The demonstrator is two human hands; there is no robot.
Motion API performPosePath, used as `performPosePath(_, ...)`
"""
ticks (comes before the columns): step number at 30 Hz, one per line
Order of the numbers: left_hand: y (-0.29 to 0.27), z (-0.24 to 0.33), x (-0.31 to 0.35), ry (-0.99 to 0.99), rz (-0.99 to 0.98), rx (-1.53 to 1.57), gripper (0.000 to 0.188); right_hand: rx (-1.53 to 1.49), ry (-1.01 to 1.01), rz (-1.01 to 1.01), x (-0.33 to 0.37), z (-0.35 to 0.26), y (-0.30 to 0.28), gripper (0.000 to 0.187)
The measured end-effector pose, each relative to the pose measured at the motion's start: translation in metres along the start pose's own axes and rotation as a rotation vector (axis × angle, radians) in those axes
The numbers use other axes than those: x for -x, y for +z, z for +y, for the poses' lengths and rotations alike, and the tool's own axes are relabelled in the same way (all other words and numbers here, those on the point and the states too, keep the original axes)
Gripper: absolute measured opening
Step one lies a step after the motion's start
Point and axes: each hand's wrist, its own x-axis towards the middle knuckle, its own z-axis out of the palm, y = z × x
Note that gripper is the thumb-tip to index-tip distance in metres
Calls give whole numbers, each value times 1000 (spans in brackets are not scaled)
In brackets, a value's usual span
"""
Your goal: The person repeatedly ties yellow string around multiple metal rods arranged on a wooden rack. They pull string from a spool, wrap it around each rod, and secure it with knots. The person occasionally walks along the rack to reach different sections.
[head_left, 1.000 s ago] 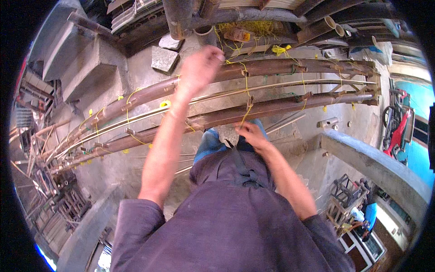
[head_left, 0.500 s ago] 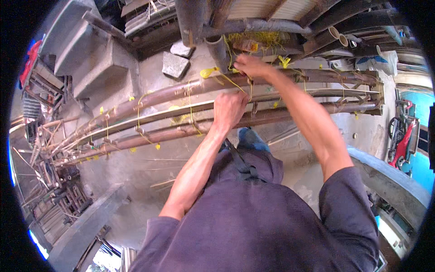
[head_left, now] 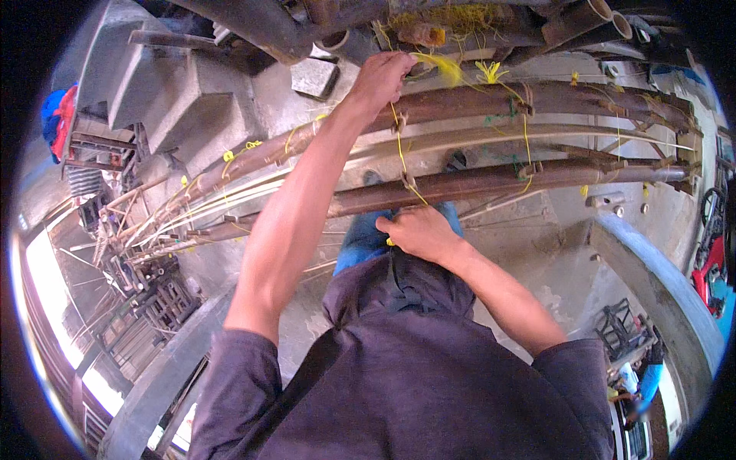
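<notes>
Past the far brown pole (head_left: 452,103) of a long frame, my left hand (head_left: 381,80) is closed on a blurred bundle of yellow string (head_left: 441,70). A taut yellow strand (head_left: 401,153) runs from beneath that hand across the frame to the near pole (head_left: 475,184). My right hand (head_left: 425,232) is on the near side, close to my body, with its fingers curled around the string's lower part. A bit of yellow shows below its fingertips. Pale thin strips (head_left: 491,138) lie lengthwise between the two poles.
More yellow ties (head_left: 491,73) hang along the frame. Beyond it are a pale stone block (head_left: 314,78), a concrete step (head_left: 188,107) and large tubes (head_left: 590,19). A low concrete wall (head_left: 652,268) stands at right, and a person (head_left: 642,391) is at lower right.
My left hand has gone from between the poles to beyond the far pole, onto the string bundle. My right hand has come back to the near side. The view has shifted.
</notes>
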Motion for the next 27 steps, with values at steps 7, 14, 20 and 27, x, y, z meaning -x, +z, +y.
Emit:
performPosePath(7, -93, -28, -5, -98, -61, -485, 49, -241, -65, 133, 21, -48, -43, 59)
performPosePath(14, -169, 1, 138, 137, -240, -19, 39, -1279, 1032, 303, -85, -73, 123, 45)
performPosePath(20, -161, -111, 207, 597, 112, -726, 34, 333, 149, 130, -114, -209, -115, 10)
performPosePath(27, -135, -103, 196, 519, 396, -763, 27, 94, 16, 24, -245, -145, -143, 34)
